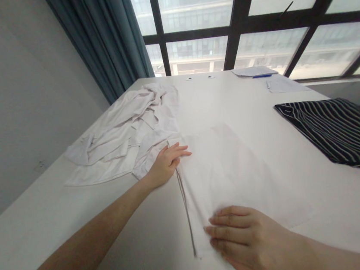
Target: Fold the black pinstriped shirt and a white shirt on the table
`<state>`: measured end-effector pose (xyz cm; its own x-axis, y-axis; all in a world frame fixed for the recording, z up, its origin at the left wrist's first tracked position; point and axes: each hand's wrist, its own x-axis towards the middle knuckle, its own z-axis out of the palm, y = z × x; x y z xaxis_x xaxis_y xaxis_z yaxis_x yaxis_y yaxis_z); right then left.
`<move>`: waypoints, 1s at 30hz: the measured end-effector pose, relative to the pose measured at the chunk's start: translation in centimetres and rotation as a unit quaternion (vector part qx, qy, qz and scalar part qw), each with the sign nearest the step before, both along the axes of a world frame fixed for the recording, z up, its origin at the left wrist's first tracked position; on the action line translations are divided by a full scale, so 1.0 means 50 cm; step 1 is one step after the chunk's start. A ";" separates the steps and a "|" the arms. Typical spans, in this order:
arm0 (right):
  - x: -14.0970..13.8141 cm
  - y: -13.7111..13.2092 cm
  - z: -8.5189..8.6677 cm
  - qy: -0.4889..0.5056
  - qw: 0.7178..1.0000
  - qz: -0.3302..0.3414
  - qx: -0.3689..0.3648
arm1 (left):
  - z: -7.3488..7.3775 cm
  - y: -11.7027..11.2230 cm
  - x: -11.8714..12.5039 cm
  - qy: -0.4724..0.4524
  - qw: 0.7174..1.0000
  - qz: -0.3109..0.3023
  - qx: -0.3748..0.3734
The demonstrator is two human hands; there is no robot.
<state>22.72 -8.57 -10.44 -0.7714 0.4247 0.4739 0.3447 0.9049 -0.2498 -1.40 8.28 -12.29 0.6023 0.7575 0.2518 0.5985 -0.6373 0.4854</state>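
A folded white cloth (233,176) lies flat on the white table (79,224) in front of me. My left hand (167,163) rests flat on its far left corner, fingers stretched out and together. My right hand (247,239) presses flat on the cloth's near left corner, fingers extended toward the left edge. Neither hand grips anything. A dark seam runs along the cloth's left edge between the two hands.
A crumpled pile of white garments (127,132) lies left of the cloth. A black-and-white striped garment (338,130) is at the right. Papers (254,71) and a blue pen (261,76) lie at the far edge, by the window. A blue curtain (104,39) hangs at the back left.
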 end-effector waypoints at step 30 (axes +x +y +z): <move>0.177 0.219 0.080 0.227 0.768 -0.343 -0.491 | -0.003 0.000 -0.015 -0.081 0.996 0.001 -0.024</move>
